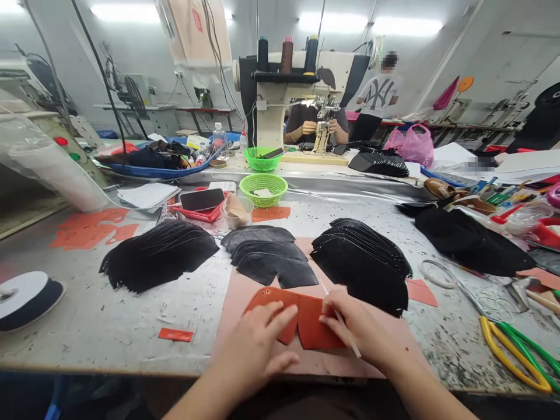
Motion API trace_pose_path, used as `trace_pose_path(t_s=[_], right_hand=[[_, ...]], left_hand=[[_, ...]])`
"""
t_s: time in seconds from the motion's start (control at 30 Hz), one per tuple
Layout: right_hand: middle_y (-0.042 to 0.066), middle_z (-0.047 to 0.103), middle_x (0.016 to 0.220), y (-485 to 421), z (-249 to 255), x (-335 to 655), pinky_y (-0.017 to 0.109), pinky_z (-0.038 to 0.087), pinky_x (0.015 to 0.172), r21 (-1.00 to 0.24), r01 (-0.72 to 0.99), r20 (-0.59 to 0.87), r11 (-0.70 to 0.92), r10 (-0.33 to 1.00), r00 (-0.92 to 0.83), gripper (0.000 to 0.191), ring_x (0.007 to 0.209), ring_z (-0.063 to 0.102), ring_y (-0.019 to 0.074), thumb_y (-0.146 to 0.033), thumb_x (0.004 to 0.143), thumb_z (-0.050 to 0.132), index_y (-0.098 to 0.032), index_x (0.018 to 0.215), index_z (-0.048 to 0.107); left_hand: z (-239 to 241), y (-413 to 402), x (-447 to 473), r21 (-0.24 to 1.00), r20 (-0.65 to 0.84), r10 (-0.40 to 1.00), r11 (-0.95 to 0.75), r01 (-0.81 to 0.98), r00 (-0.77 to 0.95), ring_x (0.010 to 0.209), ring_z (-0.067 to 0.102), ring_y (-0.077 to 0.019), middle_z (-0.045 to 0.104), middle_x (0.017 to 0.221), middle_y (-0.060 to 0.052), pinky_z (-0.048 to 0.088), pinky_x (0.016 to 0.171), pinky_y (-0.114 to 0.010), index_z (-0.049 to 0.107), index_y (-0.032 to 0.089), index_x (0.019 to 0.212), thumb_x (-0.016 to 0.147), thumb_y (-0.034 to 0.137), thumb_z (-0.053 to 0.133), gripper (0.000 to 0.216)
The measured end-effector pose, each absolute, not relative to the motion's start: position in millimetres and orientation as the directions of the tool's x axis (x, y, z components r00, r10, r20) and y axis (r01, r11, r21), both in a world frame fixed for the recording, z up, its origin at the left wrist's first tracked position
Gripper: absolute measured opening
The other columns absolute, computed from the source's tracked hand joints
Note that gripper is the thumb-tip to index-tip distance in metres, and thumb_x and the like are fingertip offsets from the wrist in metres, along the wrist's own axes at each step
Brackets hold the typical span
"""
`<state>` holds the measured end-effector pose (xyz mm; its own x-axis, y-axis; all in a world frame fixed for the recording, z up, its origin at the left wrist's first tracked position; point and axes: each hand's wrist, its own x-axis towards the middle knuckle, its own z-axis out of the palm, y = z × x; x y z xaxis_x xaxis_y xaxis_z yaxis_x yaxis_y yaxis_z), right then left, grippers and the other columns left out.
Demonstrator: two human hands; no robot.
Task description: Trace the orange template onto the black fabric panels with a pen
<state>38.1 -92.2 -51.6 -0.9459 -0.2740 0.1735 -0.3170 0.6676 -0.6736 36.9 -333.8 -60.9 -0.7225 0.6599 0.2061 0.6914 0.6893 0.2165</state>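
An orange-red cut template (pixel 306 318) lies on a pink mat (pixel 236 303) at the near edge of the worktable. My left hand (pixel 256 347) presses flat on its left part, fingers spread. My right hand (pixel 356 326) holds a thin white pen (pixel 343 324) against the template's right edge. Just beyond the template lie a few fanned black cut pieces (pixel 271 256). A larger fanned stack of black pieces (pixel 363 259) sits to the right and another (pixel 157 254) to the left.
Green and yellow scissors (pixel 520 353) lie at the right edge and a tape roll (pixel 26 297) at the left. Green baskets (pixel 263 188), a phone on a red tray (pixel 202 201) and a cup (pixel 237 211) stand behind. A person works at a sewing machine (pixel 306 99) opposite.
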Motion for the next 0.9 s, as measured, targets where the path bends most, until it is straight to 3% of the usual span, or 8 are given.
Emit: trace_pose_path(t_s=[0.1,0.2,0.3,0.47,0.63,0.73,0.9], right_hand=[[0.0,0.054,0.067,-50.9,-47.8,29.5,0.024,0.045,0.055,-0.659,-0.347,0.383,0.667,-0.099,-0.918,0.013,0.059,0.053,0.0146,-0.025,0.082,0.045,-0.023,0.069,0.046],[-0.002,0.054,0.058,3.9,-42.4,15.9,0.025,0.042,0.045,-0.564,-0.15,0.405,0.812,0.113,-0.908,0.013,0.049,0.051,0.0154,-0.034,0.078,0.052,-0.024,0.07,0.049],[0.0,0.059,0.059,36.1,-41.9,15.4,0.026,0.043,0.045,-0.471,-0.104,0.44,0.876,0.131,-0.888,0.01,0.049,0.055,0.0175,-0.031,0.078,0.051,-0.024,0.072,0.054],[0.003,0.065,0.075,21.0,-61.4,35.8,0.024,0.051,0.058,-0.602,-0.191,0.62,0.776,0.303,-0.724,0.015,0.066,0.062,0.0182,-0.033,0.084,0.047,-0.023,0.078,0.055],[0.002,0.063,0.076,-11.5,-85.2,43.7,0.019,0.049,0.053,-0.729,-0.314,0.61,0.609,0.369,-0.701,0.018,0.062,0.06,0.0149,-0.037,0.084,0.051,-0.022,0.075,0.057],[0.002,0.062,0.074,-27.4,-92.5,41.8,0.019,0.049,0.052,-0.786,-0.339,0.57,0.516,0.395,-0.721,0.02,0.06,0.059,0.0138,-0.038,0.084,0.053,-0.022,0.074,0.057],[0.002,0.061,0.075,-41.9,-92.7,37.9,0.019,0.048,0.051,-0.783,-0.412,0.598,0.466,0.377,-0.707,0.014,0.061,0.058,0.0132,-0.033,0.085,0.053,-0.022,0.076,0.056]], left_hand=[[-42.4,-333.0,-15.2,0.277,0.149,0.546,0.777,0.565,-0.824,0.119,0.043,-0.0197,0.046,0.132,-0.008,0.036,0.099,-0.034,0.043,0.022,0.13,0.087,0.04,0.048,0.047],[-36.8,-324.4,-75.8,0.216,0.09,0.429,0.872,0.439,-0.899,0.125,0.037,-0.0216,0.043,0.135,-0.009,0.031,0.102,-0.037,0.045,0.019,0.128,0.09,0.04,0.043,0.043],[-38.4,-313.3,-129.7,0.157,0.091,0.387,0.904,0.397,-0.918,0.125,0.037,-0.0267,0.044,0.133,-0.014,0.032,0.1,-0.041,0.046,0.014,0.125,0.091,0.042,0.041,0.045],[-38.5,-307.0,-181.7,0.095,0.026,0.356,0.929,0.357,-0.934,0.108,0.052,-0.0236,0.057,0.115,-0.013,0.039,0.093,-0.043,0.053,0.012,0.114,0.09,0.049,0.042,0.045],[-41.0,-308.4,-174.8,0.036,-0.064,0.291,0.957,0.289,-0.955,0.102,0.056,-0.0253,0.062,0.107,-0.012,0.041,0.088,-0.043,0.059,0.014,0.109,0.088,0.058,0.036,0.054],[-44.5,-307.2,-149.3,-0.009,-0.05,0.251,0.968,0.252,-0.967,0.117,0.046,-0.0294,0.053,0.125,-0.015,0.034,0.096,-0.045,0.05,0.015,0.125,0.087,0.059,0.032,0.061],[-52.0,-303.1,-98.5,-0.069,-0.051,0.213,0.974,0.216,-0.976,0.135,0.016,-0.032,0.023,0.146,-0.012,0.017,0.105,-0.051,0.029,0.016,0.14,0.084,0.061,0.035,0.072]])
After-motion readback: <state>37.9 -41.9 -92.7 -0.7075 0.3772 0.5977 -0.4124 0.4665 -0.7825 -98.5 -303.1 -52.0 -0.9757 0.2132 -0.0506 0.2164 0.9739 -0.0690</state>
